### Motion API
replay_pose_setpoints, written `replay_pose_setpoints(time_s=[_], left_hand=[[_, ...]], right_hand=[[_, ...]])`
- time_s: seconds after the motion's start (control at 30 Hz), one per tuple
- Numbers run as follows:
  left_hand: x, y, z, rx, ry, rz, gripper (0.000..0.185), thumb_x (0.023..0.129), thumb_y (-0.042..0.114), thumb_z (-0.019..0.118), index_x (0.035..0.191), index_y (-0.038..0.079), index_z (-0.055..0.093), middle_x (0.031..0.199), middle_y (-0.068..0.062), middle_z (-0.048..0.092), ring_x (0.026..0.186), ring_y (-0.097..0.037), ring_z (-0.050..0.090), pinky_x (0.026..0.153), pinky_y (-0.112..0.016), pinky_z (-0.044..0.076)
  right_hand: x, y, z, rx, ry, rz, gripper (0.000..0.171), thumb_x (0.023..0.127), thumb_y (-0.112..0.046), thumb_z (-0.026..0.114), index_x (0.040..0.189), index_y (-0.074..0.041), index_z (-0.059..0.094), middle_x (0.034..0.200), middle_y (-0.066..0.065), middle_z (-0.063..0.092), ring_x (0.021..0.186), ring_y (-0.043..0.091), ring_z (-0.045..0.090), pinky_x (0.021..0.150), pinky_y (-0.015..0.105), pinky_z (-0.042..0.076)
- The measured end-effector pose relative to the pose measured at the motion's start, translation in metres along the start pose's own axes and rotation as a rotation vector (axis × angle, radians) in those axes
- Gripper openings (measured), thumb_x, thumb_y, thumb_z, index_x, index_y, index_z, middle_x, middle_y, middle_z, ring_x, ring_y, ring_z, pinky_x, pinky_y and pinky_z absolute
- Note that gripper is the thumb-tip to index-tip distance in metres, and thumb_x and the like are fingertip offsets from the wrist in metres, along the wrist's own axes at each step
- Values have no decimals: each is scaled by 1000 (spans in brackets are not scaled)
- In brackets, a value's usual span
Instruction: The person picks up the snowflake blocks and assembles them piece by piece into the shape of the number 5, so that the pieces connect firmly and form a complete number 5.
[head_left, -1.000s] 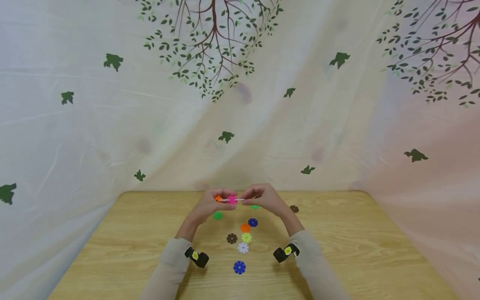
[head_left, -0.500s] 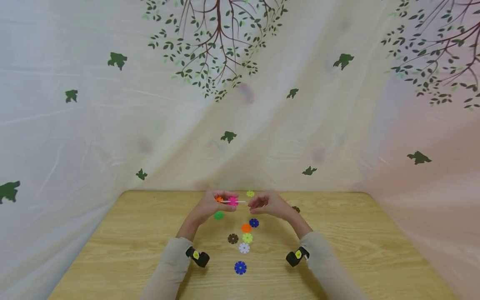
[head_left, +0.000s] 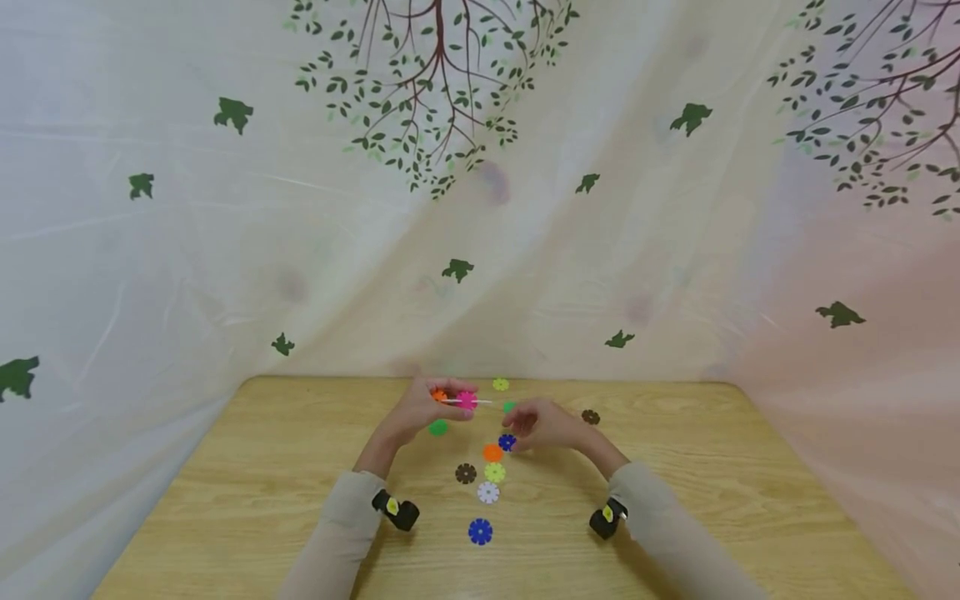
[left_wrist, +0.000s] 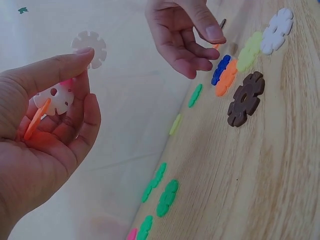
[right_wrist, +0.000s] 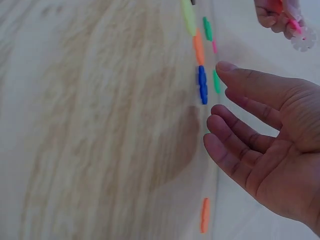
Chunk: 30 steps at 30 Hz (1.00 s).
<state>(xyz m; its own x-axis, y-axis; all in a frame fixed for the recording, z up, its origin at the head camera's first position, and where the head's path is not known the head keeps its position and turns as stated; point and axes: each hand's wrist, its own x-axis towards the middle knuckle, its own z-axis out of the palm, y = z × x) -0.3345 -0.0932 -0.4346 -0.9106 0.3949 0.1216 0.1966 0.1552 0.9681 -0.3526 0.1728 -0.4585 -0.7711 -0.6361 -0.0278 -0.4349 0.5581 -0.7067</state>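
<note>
My left hand (head_left: 411,412) pinches a small chain of notched plastic snowflake discs above the far part of the table. An orange disc (left_wrist: 37,120), a white disc (left_wrist: 59,101), a pink disc (head_left: 467,401) and another white disc (left_wrist: 95,44) make it up, slotted together; thumb and fingers hide part of the pink one. Holding nothing, my right hand (head_left: 551,425) is low over the table with loosely bent fingers. Nearest to it lies a blue disc (right_wrist: 202,85), close to its fingertips in the head view.
Flat on the wooden table (head_left: 675,517) lie an orange disc (head_left: 492,453), a yellow disc (head_left: 495,472), a brown disc (head_left: 465,473), a white disc (head_left: 488,492), a front blue disc (head_left: 481,532) and several green discs (left_wrist: 167,198). Behind hangs a printed curtain (head_left: 360,275).
My right hand has let go of the chain's right end, moved right and come down toward the blue disc. My left hand keeps its hold in nearly the same place.
</note>
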Motion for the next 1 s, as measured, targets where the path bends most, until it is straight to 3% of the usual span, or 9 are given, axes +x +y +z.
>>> replay_pose_setpoints(time_s=[0.3,0.77,1.0], left_hand=[[1,-1,0,12,-1,-7,37,72,17,82,107,19,71,99,-7,63,88,-20,55,75,-35,52],[2,3,-1,3,-9,-23,36,75,8,78,109,13,70,98,-6,63,89,-19,54,74,-30,49],[3,-6,1,21,10,-11,35,74,11,79,107,16,71,97,-8,62,89,-21,54,74,-29,49]], right_hand=[[0,-3,6,-46,-7,-13,38,76,-16,78,110,-5,65,103,5,66,92,17,58,81,31,51],[3,-5,8,-69,-8,57,22,78,-13,76,98,-11,68,91,1,62,84,15,55,77,30,48],[3,-3,7,-41,-9,17,24,75,-8,78,94,-6,64,88,3,63,80,14,56,73,27,49]])
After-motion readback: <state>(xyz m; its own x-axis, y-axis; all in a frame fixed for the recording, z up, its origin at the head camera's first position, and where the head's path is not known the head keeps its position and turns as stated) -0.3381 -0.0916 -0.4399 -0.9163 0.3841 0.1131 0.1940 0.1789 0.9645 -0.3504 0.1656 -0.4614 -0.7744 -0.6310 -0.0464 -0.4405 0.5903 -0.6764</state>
